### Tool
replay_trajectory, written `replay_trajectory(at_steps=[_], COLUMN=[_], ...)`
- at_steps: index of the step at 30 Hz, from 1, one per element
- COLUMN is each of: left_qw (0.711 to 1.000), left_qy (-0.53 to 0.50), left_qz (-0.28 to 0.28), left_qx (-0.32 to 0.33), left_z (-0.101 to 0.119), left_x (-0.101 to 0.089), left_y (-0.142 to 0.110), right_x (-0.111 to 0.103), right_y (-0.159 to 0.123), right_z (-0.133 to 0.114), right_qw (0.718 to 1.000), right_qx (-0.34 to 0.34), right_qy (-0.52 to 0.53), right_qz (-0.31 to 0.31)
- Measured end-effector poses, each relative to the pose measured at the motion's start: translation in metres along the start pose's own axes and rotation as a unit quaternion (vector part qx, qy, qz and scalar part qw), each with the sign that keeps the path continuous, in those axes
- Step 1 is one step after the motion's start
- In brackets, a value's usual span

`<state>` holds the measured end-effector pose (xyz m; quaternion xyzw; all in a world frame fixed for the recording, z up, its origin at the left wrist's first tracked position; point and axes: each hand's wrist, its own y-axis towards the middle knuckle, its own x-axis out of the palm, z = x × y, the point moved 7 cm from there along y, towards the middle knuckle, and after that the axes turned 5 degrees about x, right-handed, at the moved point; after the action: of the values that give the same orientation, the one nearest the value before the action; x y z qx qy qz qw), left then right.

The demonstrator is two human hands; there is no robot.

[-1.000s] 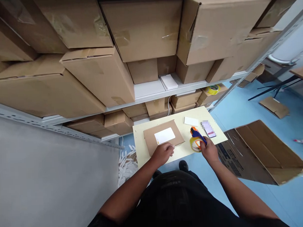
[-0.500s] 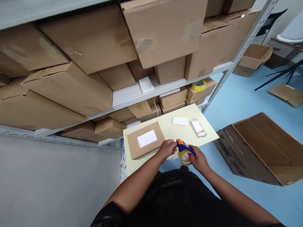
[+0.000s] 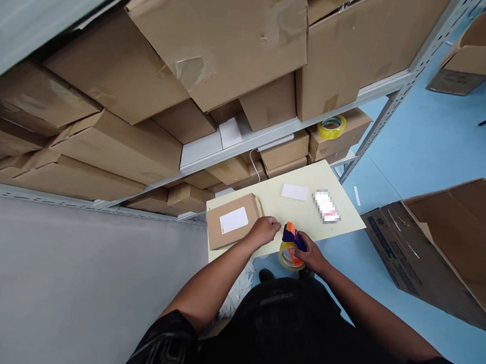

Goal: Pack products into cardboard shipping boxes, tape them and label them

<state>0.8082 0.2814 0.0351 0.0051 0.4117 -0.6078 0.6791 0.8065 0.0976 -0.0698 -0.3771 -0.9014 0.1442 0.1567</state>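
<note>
My right hand grips a tape dispenser in orange and dark blue, with a roll of clear yellowish tape on it. Just left of the dispenser's head, my left hand is closed with its fingertips pinched; what is between them, if anything, is too small to make out. A flat brown cardboard box with a white label lies beside my left hand, on the left of the pale yellow tabletop.
A white slip and a blurred-out phone-like object lie on the tabletop. Behind it, a metal shelf holds cardboard boxes and a yellow tape roll. An open carton stands on the blue floor at right.
My left hand has moved a little away from the dispenser's head, leaving a small gap. The dispenser is turned more upright in my right hand. The head view has shifted.
</note>
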Motion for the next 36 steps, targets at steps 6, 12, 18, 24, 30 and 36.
replay_trajectory(at_steps=[6,12,18,24,30,36], left_qw=[0.945,0.888,0.836,0.801,0.798,0.797], left_qy=[0.301,0.426,0.497,0.540,0.550,0.552], left_qz=[-0.103,-0.161,-0.226,-0.256,-0.241,-0.226], left_qx=[0.072,0.067,0.042,0.027,0.043,0.092], left_z=[0.026,0.029,0.009,-0.019,-0.041,-0.030], left_x=[0.004,-0.006,-0.003,0.022,0.026,0.008], left_y=[0.033,0.081,0.122,0.141,0.148,0.149], right_x=[-0.013,-0.023,0.003,0.047,0.071,0.100], right_y=[-0.001,-0.016,-0.016,0.000,0.007,0.006], right_z=[0.019,0.053,0.081,0.097,0.109,0.115], right_qw=[0.998,0.993,0.987,0.983,0.980,0.972], right_qx=[0.042,0.093,0.145,0.182,0.201,0.217], right_qy=[0.039,0.029,0.011,-0.011,0.015,0.082], right_qz=[0.016,0.069,0.071,0.035,0.004,-0.038])
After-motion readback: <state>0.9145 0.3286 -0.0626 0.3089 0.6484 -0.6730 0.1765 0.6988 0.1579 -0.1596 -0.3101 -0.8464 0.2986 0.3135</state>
